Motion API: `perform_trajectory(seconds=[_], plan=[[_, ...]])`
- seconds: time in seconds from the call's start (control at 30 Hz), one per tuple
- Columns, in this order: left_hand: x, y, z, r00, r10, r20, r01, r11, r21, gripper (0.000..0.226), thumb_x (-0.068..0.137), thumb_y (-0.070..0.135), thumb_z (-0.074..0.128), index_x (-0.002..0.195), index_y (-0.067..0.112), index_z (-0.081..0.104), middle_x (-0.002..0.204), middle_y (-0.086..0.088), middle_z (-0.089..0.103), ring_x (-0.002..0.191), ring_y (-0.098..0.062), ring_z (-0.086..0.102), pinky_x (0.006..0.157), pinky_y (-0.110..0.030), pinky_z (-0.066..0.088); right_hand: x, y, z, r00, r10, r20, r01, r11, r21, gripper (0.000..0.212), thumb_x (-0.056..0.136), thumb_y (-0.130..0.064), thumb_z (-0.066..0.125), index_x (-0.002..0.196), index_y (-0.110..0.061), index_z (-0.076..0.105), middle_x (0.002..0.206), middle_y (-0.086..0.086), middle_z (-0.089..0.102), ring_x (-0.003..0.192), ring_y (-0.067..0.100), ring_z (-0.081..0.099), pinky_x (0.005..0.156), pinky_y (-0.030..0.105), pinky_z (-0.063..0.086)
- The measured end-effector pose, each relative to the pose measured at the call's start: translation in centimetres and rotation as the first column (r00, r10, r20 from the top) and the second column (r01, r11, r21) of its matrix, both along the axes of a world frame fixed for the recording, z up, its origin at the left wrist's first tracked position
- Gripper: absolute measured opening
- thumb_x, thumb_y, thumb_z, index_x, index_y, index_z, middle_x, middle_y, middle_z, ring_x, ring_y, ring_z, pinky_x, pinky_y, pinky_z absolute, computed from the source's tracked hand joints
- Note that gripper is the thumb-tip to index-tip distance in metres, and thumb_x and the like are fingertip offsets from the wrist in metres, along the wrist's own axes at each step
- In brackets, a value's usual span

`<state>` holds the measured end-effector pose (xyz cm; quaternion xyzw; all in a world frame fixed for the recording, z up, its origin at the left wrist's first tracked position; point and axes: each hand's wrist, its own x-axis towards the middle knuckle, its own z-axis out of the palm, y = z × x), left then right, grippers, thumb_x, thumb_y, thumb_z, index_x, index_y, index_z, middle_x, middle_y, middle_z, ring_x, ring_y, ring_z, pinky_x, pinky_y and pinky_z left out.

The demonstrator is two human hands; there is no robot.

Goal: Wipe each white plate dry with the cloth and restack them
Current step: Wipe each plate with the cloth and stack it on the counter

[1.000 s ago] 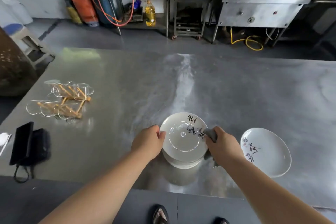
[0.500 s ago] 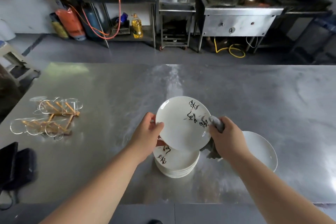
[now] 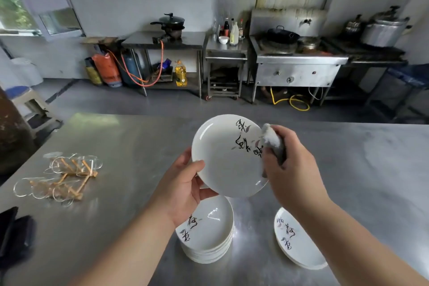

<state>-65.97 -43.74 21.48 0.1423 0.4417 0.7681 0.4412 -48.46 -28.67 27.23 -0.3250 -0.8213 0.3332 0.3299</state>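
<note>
Moved since a second ago: one white plate point(image 3: 226, 158), lifted off the stack of plates point(image 3: 209, 237) and now held tilted in the air above it. Left hand point(image 3: 183, 190) grips its lower-left rim, thumb curled over the face; right hand point(image 3: 290, 169) holds a bunched grey cloth point(image 3: 274, 144) pinched against the plate's right edge by the painted characters. Remaining: a separate plate point(image 3: 297, 241) to the right on the steel table point(image 3: 130, 146), stack just beside it; glass-and-wood racks point(image 3: 60, 176) at left.
</note>
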Motion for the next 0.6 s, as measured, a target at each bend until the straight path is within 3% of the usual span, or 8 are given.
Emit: perform_trajectory(seconds=[0.03, 0.1, 0.17, 0.23, 0.33, 0.4, 0.5, 0.6], plan=[[0.6, 0.4, 0.6, 1.0, 0.011, -0.009, -0.01, 1.0, 0.022, 0.048, 0.085, 0.013, 0.064, 0.129, 0.032, 0.069, 0.123, -0.014, 0.074, 0.095, -0.037, 0.076, 0.067, -0.052, 0.063, 0.2, -0.6, 0.0, 0.992, 0.079, 0.093, -0.09, 0.989, 0.117, 0.046, 0.094, -0.05, 0.049, 0.14, -0.045, 0.048, 0.126, -0.027, 0.063, 0.117, 0.004, 0.062, 0.096, 0.023, 0.05], [1.8, 1.1, 1.8, 0.999, 0.016, -0.03, -0.014, 0.997, 0.074, 0.05, 0.086, 0.01, 0.062, 0.132, 0.032, 0.065, 0.124, -0.013, 0.075, 0.097, -0.035, 0.077, 0.062, -0.048, 0.064, 0.6, -1.6, -0.8, 0.914, 0.167, 0.369, -0.287, 0.909, 0.302, 0.075, 0.096, -0.068, 0.031, 0.161, -0.03, 0.034, 0.167, -0.01, 0.032, 0.157, 0.016, 0.024, 0.126, 0.032, 0.023], [2.6, 1.6, 2.9, 0.999, 0.013, -0.048, -0.008, 0.995, 0.096, 0.053, 0.086, 0.009, 0.061, 0.135, 0.029, 0.062, 0.126, -0.012, 0.075, 0.1, -0.034, 0.076, 0.057, -0.044, 0.064, 1.0, -2.0, -1.5, 0.818, 0.16, 0.553, -0.402, 0.846, 0.349, 0.098, 0.093, -0.083, 0.005, 0.167, -0.019, 0.009, 0.174, 0.001, -0.006, 0.16, 0.021, -0.014, 0.13, 0.038, -0.008], [3.3, 1.8, 3.5, 0.998, -0.012, -0.059, 0.018, 0.995, 0.096, 0.055, 0.084, 0.007, 0.06, 0.135, 0.027, 0.062, 0.128, -0.014, 0.073, 0.102, -0.036, 0.075, 0.058, -0.046, 0.064, 1.4, -1.1, -1.3, 0.778, 0.11, 0.619, -0.42, 0.824, 0.381, 0.108, 0.086, -0.087, -0.012, 0.166, -0.015, -0.004, 0.171, 0.006, -0.02, 0.156, 0.024, -0.027, 0.126, 0.038, -0.018], [4.6, 2.2, 4.0, 0.994, -0.062, -0.086, 0.07, 0.994, 0.088, 0.056, 0.084, 0.004, 0.057, 0.135, 0.026, 0.063, 0.129, -0.018, 0.072, 0.104, -0.038, 0.075, 0.069, -0.055, 0.063, 1.8, 1.2, 0.2, 0.779, -0.017, 0.627, -0.348, 0.82, 0.454, 0.11, 0.083, -0.083, -0.018, 0.164, -0.009, -0.011, 0.169, 0.014, -0.024, 0.154, 0.031, -0.031, 0.127, 0.045, -0.018], [5.4, 2.6, 4.4, 0.991, -0.076, -0.113, 0.089, 0.99, 0.109, 0.056, 0.084, 0.005, 0.06, 0.136, 0.026, 0.064, 0.13, -0.02, 0.071, 0.103, -0.037, 0.075, 0.071, -0.054, 0.063, 2.1, 1.8, 1.2, 0.79, -0.012, 0.613, -0.354, 0.807, 0.472, 0.11, 0.084, -0.082, -0.017, 0.164, -0.007, -0.011, 0.169, 0.016, -0.025, 0.155, 0.032, -0.03, 0.128, 0.051, -0.013], [5.7, 3.2, 5.4, 0.986, -0.048, -0.157, 0.072, 0.986, 0.148, 0.051, 0.078, 0.011, 0.07, 0.125, 0.029, 0.074, 0.125, -0.015, 0.075, 0.098, -0.029, 0.077, 0.064, -0.045, 0.063, 3.0, 0.8, 1.2, 0.812, 0.218, 0.542, -0.507, 0.723, 0.469, 0.106, 0.092, -0.082, 0.001, 0.166, -0.006, 0.006, 0.173, 0.013, -0.009, 0.16, 0.031, -0.015, 0.13, 0.054, 0.002], [5.7, 3.4, 5.5, 0.991, -0.026, -0.133, 0.046, 0.987, 0.153, 0.045, 0.084, 0.007, 0.061, 0.119, 0.031, 0.078, 0.124, -0.013, 0.076, 0.103, -0.028, 0.077, 0.067, -0.048, 0.065, 4.2, 0.8, 0.8, 0.809, 0.315, 0.496, -0.561, 0.666, 0.492, 0.101, 0.095, -0.08, 0.015, 0.161, -0.005, 0.033, 0.174, 0.009, 0.011, 0.162, 0.029, 0.003, 0.129, 0.053, 0.014]])
